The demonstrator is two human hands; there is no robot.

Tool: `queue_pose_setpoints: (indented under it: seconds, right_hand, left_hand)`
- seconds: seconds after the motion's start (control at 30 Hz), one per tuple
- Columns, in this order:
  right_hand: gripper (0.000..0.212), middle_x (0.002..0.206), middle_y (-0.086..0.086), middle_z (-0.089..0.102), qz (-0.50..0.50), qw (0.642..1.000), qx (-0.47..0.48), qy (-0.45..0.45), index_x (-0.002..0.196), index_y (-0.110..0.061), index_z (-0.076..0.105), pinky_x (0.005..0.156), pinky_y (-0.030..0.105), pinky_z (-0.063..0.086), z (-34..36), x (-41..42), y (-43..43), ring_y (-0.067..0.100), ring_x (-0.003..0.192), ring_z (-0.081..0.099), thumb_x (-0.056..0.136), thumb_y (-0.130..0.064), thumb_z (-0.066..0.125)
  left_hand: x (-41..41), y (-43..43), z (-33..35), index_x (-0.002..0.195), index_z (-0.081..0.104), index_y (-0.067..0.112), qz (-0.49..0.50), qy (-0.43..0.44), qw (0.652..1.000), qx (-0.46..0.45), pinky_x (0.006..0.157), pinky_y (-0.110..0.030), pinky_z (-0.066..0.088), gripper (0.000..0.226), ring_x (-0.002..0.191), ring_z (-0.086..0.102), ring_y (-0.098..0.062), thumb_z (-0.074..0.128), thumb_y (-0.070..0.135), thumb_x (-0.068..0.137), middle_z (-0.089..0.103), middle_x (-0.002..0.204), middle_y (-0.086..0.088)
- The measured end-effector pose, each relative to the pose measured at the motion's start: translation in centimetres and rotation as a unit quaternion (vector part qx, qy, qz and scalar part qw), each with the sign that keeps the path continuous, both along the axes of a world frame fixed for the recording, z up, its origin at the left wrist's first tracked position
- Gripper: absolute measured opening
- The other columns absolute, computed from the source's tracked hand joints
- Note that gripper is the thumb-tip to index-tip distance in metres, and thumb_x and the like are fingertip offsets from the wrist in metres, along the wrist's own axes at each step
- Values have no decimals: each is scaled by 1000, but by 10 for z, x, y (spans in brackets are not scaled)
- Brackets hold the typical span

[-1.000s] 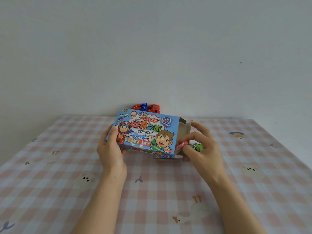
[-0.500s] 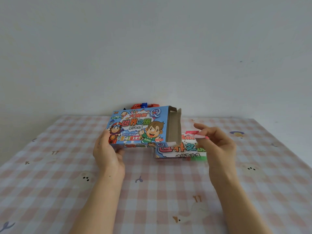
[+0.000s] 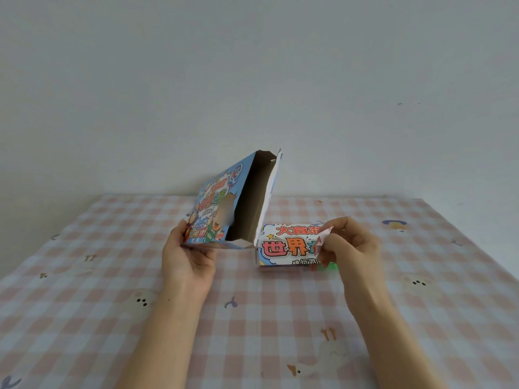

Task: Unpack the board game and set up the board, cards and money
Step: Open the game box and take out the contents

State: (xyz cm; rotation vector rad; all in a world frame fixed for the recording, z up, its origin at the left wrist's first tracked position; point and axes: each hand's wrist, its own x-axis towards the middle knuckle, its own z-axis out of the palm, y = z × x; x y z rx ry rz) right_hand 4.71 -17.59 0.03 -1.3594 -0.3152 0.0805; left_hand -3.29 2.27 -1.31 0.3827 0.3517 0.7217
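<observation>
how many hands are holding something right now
2. The left hand grips the box at its lower corner; the right hand pinches a pink slip over the pack lying on the table.

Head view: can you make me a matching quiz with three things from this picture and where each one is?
Things:
1 blue box
2 printed stack
3 pink slip

Places:
A pinched in the right hand
B flat on the checked tablecloth
C tipped up in the left hand

Pairs: 1-C, 2-B, 3-A.
</observation>
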Motion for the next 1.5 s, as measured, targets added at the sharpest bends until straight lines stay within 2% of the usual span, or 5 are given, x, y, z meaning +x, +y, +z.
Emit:
queue_pose_setpoints:
  seconds: [0.53,0.8,1.13,1.33,1.5]
  right_hand:
    - [20,63,9,67,-140,988,43,-42,86,-17,57,48,24,46,-5,4,-4,16,44,54,80,-6,73]
    - [11,61,-7,64,-121,975,-116,-143,72,-19,72,43,8,34,-12,1,5,2,48,46,77,-10,76]
    - [22,125,-10,50,-66,948,-178,-256,81,-35,70,68,2,43,-23,4,13,15,110,53,87,-15,65]
    - [29,107,-17,60,-88,949,-133,-274,102,-35,57,79,37,54,-21,2,13,7,104,59,85,-14,67]
    - [19,121,-14,55,-67,952,-168,-246,89,-38,71,60,12,51,-28,9,14,20,102,61,86,-20,68]
  left_hand:
    - [5,-5,-3,112,56,15,152,170,958,172,49,-23,54,19,75,66,-13,54,23,94,66,88,0]
    - [6,-13,0,113,57,16,116,166,955,216,51,-22,54,22,76,67,-12,56,24,93,68,89,0]
    - [7,-8,-4,118,57,12,108,166,967,161,48,-23,53,26,71,67,-13,55,22,94,68,87,-2]
    - [8,-6,-6,120,57,11,102,164,970,149,51,-24,55,29,73,68,-13,56,22,93,68,90,-3]
    - [8,-6,-6,121,56,11,100,167,968,159,55,-27,55,30,73,68,-13,56,23,94,69,90,-2]
